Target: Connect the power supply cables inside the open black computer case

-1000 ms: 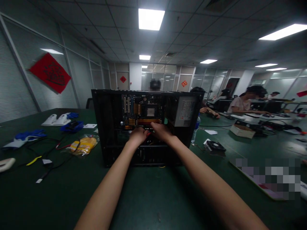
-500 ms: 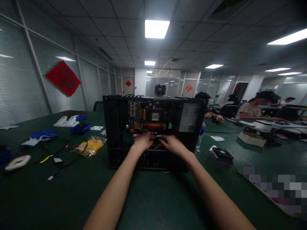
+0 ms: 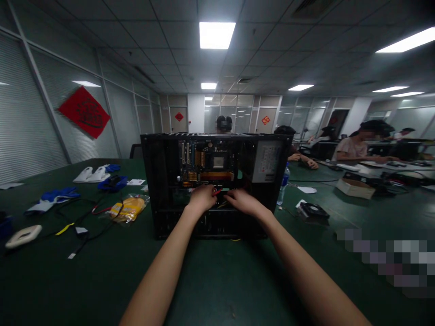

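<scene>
A black computer case stands on the green table with its open side towards me. Inside are a motherboard and, at the upper right, a power supply. My left hand is at the lower edge of the motherboard, fingers closed on a short red cable. My right hand is just to the right, inside the case, with its fingertips pinched together. Thin wires show between the hands. What the right fingertips hold is too dark and small to make out.
Left of the case lie a yellow item in a plastic bag, dark cables, blue-and-white gloves and a blue tray. On the right stand a water bottle, a black fan and a cardboard box. Other people sit farther back.
The view has shifted slightly, so the whole scene sits a little farther left. Both hands stay at the same place in the case, with hardly any visible movement.
</scene>
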Demonstrator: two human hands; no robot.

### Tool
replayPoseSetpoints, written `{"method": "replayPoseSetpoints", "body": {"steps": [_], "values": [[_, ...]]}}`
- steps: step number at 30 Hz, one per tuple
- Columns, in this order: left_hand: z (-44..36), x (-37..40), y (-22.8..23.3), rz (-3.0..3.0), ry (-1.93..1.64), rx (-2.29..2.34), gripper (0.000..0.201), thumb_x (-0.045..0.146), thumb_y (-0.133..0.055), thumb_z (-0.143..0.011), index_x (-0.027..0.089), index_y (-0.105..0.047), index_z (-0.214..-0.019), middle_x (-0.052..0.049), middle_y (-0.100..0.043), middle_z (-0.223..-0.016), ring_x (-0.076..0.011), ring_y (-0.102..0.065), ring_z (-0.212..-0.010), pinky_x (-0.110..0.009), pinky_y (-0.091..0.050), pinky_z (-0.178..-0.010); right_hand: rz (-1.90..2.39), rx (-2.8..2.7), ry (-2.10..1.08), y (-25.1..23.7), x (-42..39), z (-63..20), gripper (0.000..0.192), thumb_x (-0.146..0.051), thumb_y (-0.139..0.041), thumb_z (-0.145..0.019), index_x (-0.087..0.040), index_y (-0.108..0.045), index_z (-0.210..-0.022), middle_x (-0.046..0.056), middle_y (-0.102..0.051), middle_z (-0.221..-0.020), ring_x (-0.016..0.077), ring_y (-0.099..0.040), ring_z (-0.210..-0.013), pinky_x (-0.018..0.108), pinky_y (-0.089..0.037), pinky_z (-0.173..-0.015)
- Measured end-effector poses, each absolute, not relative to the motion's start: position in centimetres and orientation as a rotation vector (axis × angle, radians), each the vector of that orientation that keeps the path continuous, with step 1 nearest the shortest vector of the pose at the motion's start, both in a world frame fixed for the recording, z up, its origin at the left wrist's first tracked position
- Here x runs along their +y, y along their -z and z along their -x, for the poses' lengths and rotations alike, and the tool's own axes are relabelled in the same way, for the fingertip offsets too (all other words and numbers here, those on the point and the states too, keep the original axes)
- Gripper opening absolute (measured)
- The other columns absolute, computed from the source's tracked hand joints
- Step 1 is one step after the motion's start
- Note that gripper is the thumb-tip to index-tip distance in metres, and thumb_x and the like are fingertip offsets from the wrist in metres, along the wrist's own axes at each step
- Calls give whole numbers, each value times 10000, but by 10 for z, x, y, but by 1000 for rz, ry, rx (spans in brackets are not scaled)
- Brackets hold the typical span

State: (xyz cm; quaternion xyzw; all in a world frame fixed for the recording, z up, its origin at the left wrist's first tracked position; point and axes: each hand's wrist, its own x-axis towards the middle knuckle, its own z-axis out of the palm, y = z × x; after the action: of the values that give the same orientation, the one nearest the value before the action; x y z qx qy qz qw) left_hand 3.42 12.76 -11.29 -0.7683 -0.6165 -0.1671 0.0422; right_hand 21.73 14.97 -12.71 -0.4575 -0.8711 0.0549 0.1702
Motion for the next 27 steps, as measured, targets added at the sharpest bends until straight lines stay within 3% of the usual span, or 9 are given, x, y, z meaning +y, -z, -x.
{"method": "replayPoseSetpoints", "body": {"steps": [7,11,15,18,24,27], "values": [[-34,125,108,2399,483,-1782,156,296,-603,-805,203,-703,-881,-96,-731,-866,-248,-687,-841,-287,-475,-684,1301,-2463,-291,125,151,-216,301,-299,-480,-962,-123,-723,-975,99,-733,-895,192,-646,-775,249,-393,-651],[-39,119,107,2330,498,-1758,399,427,-443,-924,146,-727,-916,-175,-723,-895,-310,-688,-875,-367,-492,-731,1340,-2439,-329,124,151,-216,293,-298,-498,-949,-110,-722,-952,95,-728,-870,186,-631,-755,244,-381,-630],[-39,116,107,2263,533,-1758,516,398,-323,-968,94,-739,-939,-227,-717,-908,-351,-690,-878,-419,-496,-739,1312,-2458,-409,125,154,-218,294,-304,-494,-946,-122,-722,-989,91,-728,-933,184,-627,-795,245,-400,-677],[-36,117,107,2282,558,-1740,519,414,-326,-969,127,-754,-915,-198,-729,-868,-324,-700,-841,-384,-501,-709,1310,-2540,-573,127,161,-217,312,-317,-480,-952,-139,-726,-1021,79,-729,-995,184,-629,-845,244,-423,-726],[-40,100,101,2391,655,-1567,514,460,-293,-981,212,-743,-954,-131,-745,-923,-247,-696,-861,-333,-494,-759,1430,-2572,-663,130,169,-213,288,-313,-534,-909,-127,-753,-926,73,-744,-886,185,-632,-747,248,-449,-692],[-10,64,101,2582,656,-1182,500,437,-317,-963,225,-724,-765,-99,-732,-764,-196,-671,-724,-341,-496,-787,1455,-2552,-605,127,164,-214,324,-319,-493,-934,-122,-747,-979,87,-742,-950,192,-637,-791,254,-452,-709]]}}
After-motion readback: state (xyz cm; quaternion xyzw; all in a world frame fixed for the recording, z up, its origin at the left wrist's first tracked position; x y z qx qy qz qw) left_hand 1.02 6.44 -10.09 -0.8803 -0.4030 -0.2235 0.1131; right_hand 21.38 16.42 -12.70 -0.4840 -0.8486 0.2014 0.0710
